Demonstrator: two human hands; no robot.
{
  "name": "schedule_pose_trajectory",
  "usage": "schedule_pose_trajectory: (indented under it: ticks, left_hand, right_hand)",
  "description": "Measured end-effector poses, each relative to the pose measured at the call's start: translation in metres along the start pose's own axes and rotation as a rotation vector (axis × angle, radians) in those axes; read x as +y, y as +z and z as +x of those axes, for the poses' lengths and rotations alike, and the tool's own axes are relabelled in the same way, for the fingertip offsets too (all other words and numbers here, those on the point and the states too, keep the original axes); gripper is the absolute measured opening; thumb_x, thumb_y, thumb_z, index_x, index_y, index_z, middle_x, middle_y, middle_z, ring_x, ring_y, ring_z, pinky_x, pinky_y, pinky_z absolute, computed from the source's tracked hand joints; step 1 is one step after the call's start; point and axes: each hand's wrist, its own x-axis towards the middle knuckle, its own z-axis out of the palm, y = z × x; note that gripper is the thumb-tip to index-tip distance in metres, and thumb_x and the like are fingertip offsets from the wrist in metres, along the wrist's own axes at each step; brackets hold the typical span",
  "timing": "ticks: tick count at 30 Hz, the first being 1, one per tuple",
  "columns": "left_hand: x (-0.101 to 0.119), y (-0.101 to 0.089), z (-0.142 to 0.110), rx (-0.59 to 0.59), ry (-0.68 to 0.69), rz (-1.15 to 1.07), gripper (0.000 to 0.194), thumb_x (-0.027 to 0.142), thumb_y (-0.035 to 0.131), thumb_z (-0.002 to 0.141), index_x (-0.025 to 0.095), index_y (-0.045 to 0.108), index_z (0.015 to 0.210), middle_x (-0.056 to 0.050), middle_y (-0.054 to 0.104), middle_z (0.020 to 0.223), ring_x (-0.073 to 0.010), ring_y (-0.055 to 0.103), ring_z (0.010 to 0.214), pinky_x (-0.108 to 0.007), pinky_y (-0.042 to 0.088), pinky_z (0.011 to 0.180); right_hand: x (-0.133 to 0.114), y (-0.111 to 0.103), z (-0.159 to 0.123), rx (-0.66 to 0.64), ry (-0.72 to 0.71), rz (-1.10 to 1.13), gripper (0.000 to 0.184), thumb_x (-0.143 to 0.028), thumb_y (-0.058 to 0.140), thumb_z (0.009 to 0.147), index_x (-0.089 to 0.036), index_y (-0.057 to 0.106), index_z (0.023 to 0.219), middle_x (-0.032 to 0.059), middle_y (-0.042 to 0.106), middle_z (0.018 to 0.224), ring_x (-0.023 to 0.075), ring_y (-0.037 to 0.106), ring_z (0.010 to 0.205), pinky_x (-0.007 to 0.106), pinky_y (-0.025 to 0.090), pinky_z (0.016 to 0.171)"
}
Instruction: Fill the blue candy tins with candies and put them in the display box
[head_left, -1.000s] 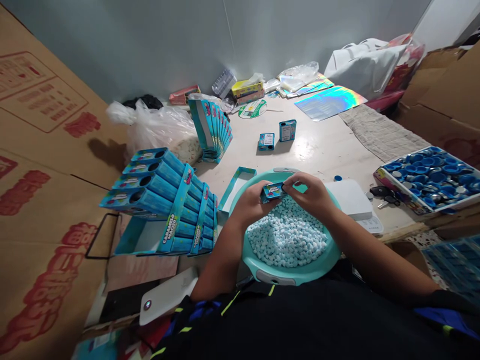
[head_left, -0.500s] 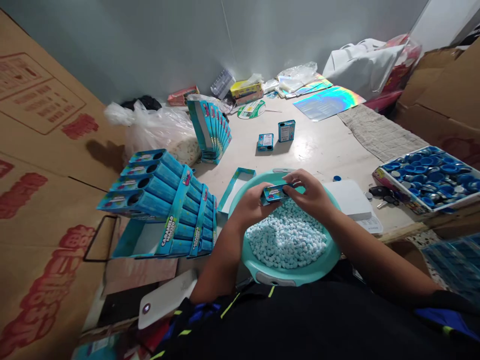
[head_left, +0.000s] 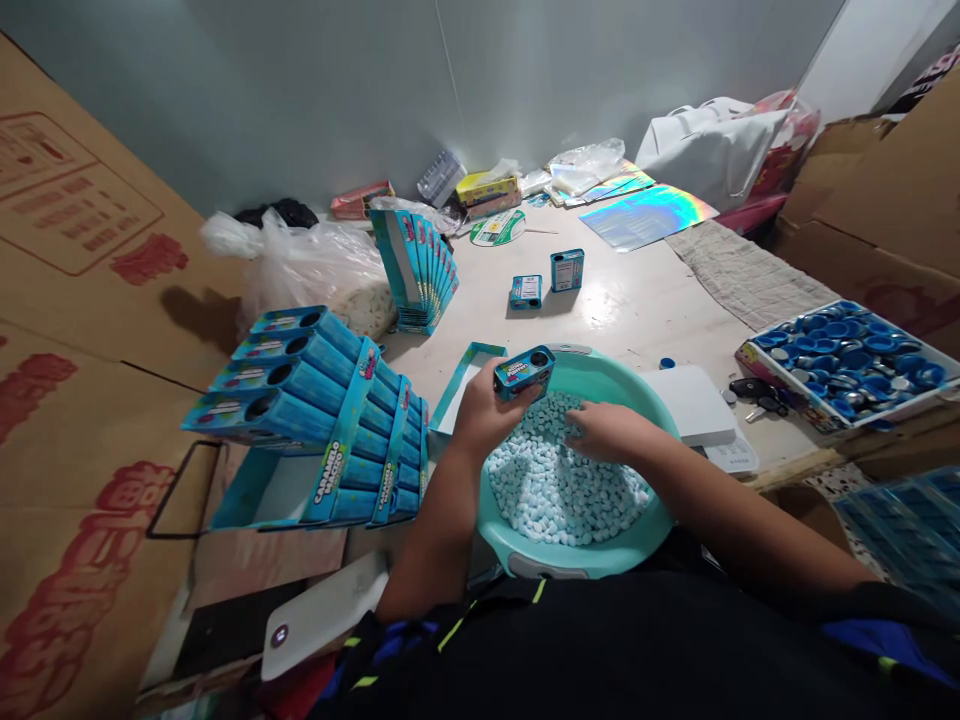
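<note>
My left hand (head_left: 480, 412) is closed around a small blue candy box (head_left: 523, 373), held tilted over the left rim of a turquoise basin (head_left: 667, 405). A round dark hole shows in the box's upper face. Small pale blue and white candies (head_left: 570, 500) fill the bottom of the basin. My right hand (head_left: 606, 432) is down in the basin with its fingers curled together at the candies; what they hold is hidden. Two similar blue boxes, a lying one (head_left: 526, 292) and a standing one (head_left: 567, 270), are on the table beyond the basin.
Left stands a blue display tray (head_left: 330, 480) with several long boxes; behind it are folded cartons (head_left: 412, 265) and a plastic bag (head_left: 315, 265). On the right are a white scale (head_left: 694, 400), keys (head_left: 757, 395) and a box of blue caps (head_left: 847, 360). Cardboard boxes flank both sides.
My right hand has left the candy box and moved down to the candies. My left hand has shifted slightly left with the box, turning its holed face up.
</note>
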Motion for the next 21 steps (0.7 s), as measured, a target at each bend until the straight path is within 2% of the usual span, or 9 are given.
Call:
schedule_pose_trajectory:
  ticks: [3,8,13,15,18,21]
  left_hand:
    - [0.000,-0.001,-0.001,-0.027,0.014,0.037,0.044,0.044,0.084,0.085,0.018,0.066,0.116,-0.008,0.076,0.103,-0.0240,0.076,0.095,-0.031,0.059,0.079]
    - [-0.003,-0.001,-0.001,-0.036,0.028,0.056,0.044,0.045,0.083,0.086,0.018,0.066,0.116,-0.009,0.076,0.103,-0.0251,0.076,0.096,-0.032,0.059,0.080]
    - [-0.003,-0.002,-0.001,-0.049,0.016,0.056,0.044,0.046,0.083,0.086,0.018,0.066,0.116,-0.010,0.076,0.104,-0.0257,0.076,0.096,-0.032,0.059,0.080]
    - [-0.002,-0.003,0.000,-0.058,0.013,0.074,0.045,0.046,0.083,0.086,0.018,0.066,0.117,-0.010,0.077,0.105,-0.0260,0.076,0.097,-0.032,0.059,0.081]
    - [-0.001,-0.003,0.000,-0.062,0.017,0.098,0.047,0.047,0.083,0.085,0.018,0.066,0.118,-0.010,0.077,0.105,-0.0260,0.076,0.097,-0.032,0.059,0.081]
    - [0.001,-0.003,0.000,-0.062,0.030,0.141,0.045,0.046,0.083,0.085,0.018,0.067,0.116,-0.009,0.077,0.103,-0.0256,0.076,0.094,-0.032,0.057,0.079]
  right_hand:
    - [-0.005,0.001,-0.004,-0.059,-0.008,-0.073,0.054,-0.049,0.060,0.097,-0.013,0.067,0.137,0.0248,0.066,0.136,0.0416,0.070,0.118,0.045,0.056,0.088]
    - [-0.017,-0.003,-0.012,-0.161,-0.062,-0.150,0.061,-0.058,0.069,0.091,-0.013,0.073,0.131,0.0267,0.065,0.139,0.0426,0.072,0.115,0.046,0.057,0.089]
    - [-0.033,-0.001,-0.015,-0.320,-0.156,-0.293,0.093,-0.066,0.083,0.075,-0.013,0.062,0.148,0.0309,0.050,0.158,0.0462,0.070,0.123,0.048,0.058,0.093]
    - [-0.037,0.000,-0.012,-0.374,-0.181,-0.328,0.103,-0.066,0.088,0.067,-0.009,0.061,0.149,0.0314,0.055,0.154,0.0463,0.069,0.124,0.047,0.057,0.096]
    - [-0.039,0.003,-0.006,-0.440,-0.238,-0.320,0.108,-0.064,0.091,0.061,-0.005,0.062,0.146,0.0287,0.068,0.139,0.0461,0.069,0.124,0.047,0.055,0.100]
    - [-0.038,0.004,-0.003,-0.494,-0.258,-0.289,0.113,-0.060,0.093,0.058,-0.005,0.058,0.150,0.0260,0.071,0.137,0.0458,0.069,0.124,0.046,0.054,0.101]
